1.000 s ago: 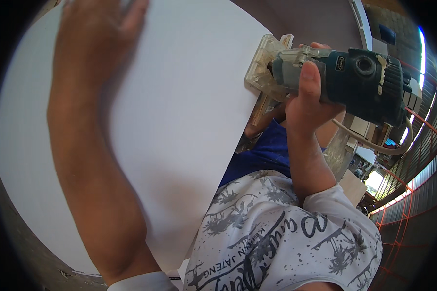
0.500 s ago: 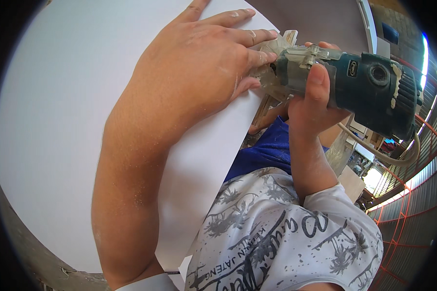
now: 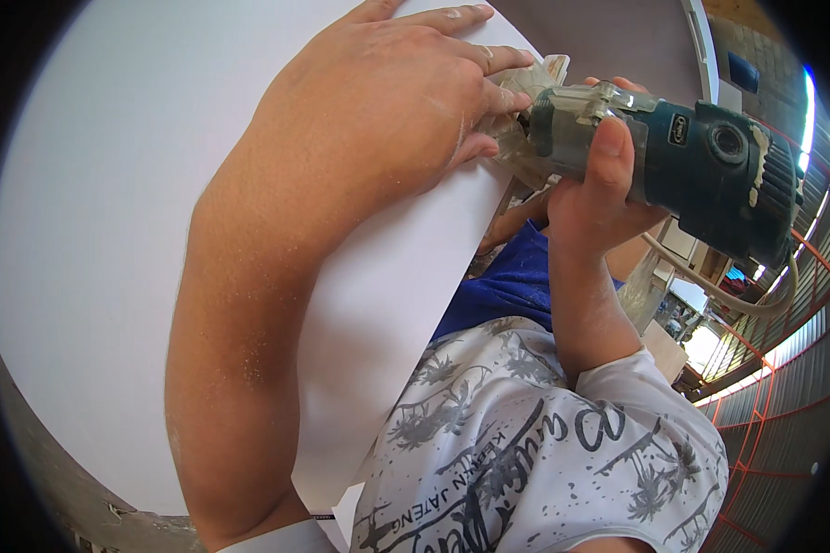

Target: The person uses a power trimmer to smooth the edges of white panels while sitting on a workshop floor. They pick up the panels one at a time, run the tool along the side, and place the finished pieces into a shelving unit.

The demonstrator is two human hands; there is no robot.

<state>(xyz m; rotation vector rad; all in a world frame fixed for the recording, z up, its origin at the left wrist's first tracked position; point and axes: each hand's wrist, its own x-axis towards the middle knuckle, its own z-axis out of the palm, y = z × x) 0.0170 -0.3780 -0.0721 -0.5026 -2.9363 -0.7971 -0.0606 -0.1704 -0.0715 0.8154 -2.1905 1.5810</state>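
The work at the edge of the large, smooth white flat panel (image 3: 101, 240) looks under way rather than finished, to judge by the dark teal, cylindrical handheld power tool (image 3: 701, 161), which lies on its side with its nose at the panel's right-hand edge, toward the far corner. Its cloudy, clear plastic base (image 3: 528, 166) is set against that edge, though the left fingers cover much of it. No finished stretch of edge can be told from an untouched one, so how much is done and how much is left cannot be read; whether the tool is running cannot be told either, and its cutting tip is hidden. The left hand (image 3: 415, 101) is open and palm down, fingers spread toward the right-hand edge; it grips nothing, but its fingertips reach over the plastic base and seem to rest on it, with white flecks on the fingers. The right hand (image 3: 599, 180) is closed around the front part of the tool's body, thumb along the near side and fingers partly out of sight behind. A beige-grey cable (image 3: 756, 307) loops below the tool's rear end, well apart from the panel.
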